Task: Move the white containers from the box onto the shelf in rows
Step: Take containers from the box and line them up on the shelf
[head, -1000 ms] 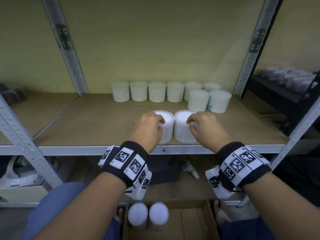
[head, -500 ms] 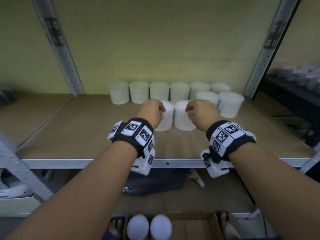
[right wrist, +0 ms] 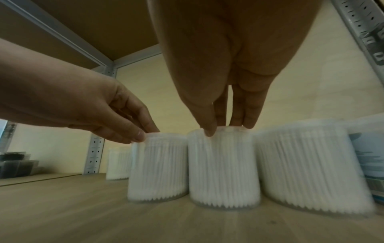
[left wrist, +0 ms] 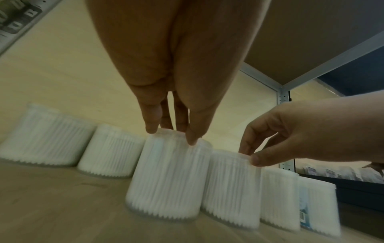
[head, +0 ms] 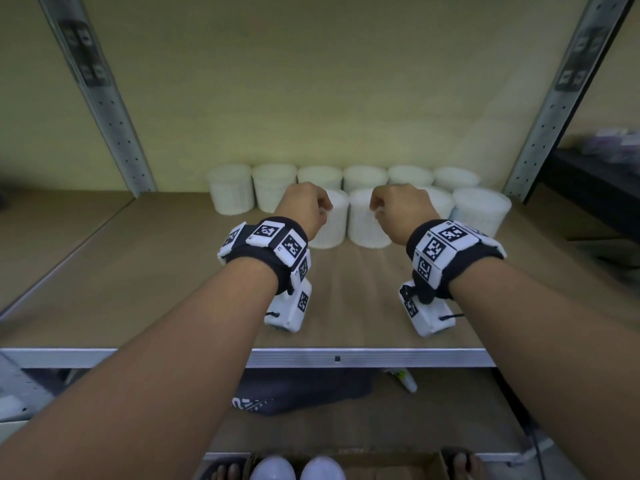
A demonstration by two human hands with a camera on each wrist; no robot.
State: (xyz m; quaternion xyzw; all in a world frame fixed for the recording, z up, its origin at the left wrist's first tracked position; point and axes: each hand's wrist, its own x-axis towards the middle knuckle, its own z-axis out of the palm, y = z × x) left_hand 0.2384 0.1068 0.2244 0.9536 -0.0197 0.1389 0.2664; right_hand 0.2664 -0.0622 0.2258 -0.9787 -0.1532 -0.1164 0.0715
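My left hand [head: 304, 206] pinches the top rim of a white container [head: 330, 221] standing on the wooden shelf [head: 138, 271]. My right hand [head: 401, 209] pinches the rim of a second white container [head: 367, 220] right beside it. In the left wrist view the left hand's fingertips [left wrist: 151, 129] press on the lid edge of its container [left wrist: 166, 172]. In the right wrist view my right hand [right wrist: 226, 129] grips its container [right wrist: 224, 166] the same way. Both stand just in front of a back row of several containers [head: 365, 176]. Two more containers [head: 272, 469] sit in the cardboard box [head: 391, 467] below.
Two other containers [head: 481, 211] stand to the right in the front row. Metal uprights [head: 100, 98] frame the bay at both back corners. A dark shelf unit [head: 595, 188] stands to the right. A dark cloth [head: 298, 393] and a small bottle [head: 405, 379] lie on the lower shelf.
Both hands have carried their containers from near the shelf's front edge back towards the rear row, side by side. The hands keep their hold on the rims.
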